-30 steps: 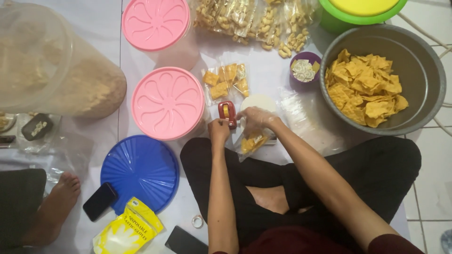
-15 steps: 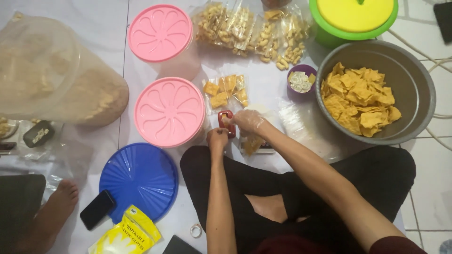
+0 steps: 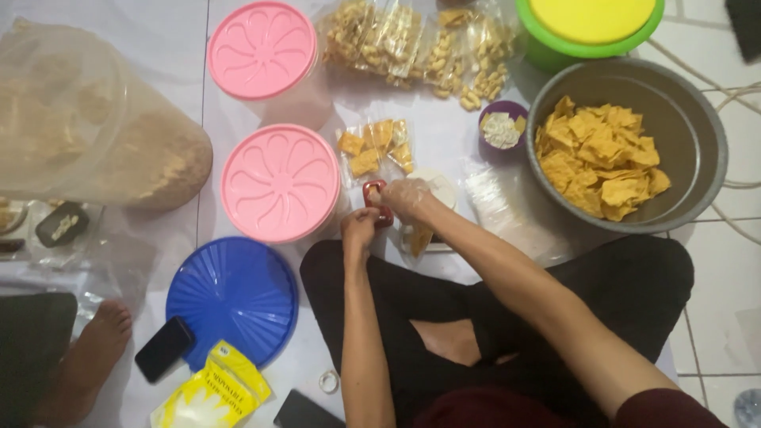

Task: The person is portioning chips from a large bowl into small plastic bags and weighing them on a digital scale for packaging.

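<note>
My left hand [image 3: 359,227] is closed around the lower end of a small red tool [image 3: 376,203] just above my lap. My right hand [image 3: 406,195], in a thin clear glove, grips the top of a small clear bag of yellow chips [image 3: 417,238] and presses it against the red tool. The two hands almost touch. A filled bag of chips [image 3: 374,149] lies flat just beyond them. A grey metal bowl [image 3: 697,119] of loose yellow chips stands to the right.
Two pink-lidded tubs [image 3: 280,182] [image 3: 261,49], a blue lid [image 3: 230,293], a purple cup [image 3: 499,127], packed snack bags [image 3: 420,43], a green tub with yellow lid [image 3: 590,24], a big clear sack [image 3: 87,119], a phone [image 3: 162,349], a yellow packet [image 3: 210,392]. Another person's foot [image 3: 87,361] is at left.
The hands have drawn closer together at the red tool, with the small chip bag brought up against it. The view has shifted slightly downward.
</note>
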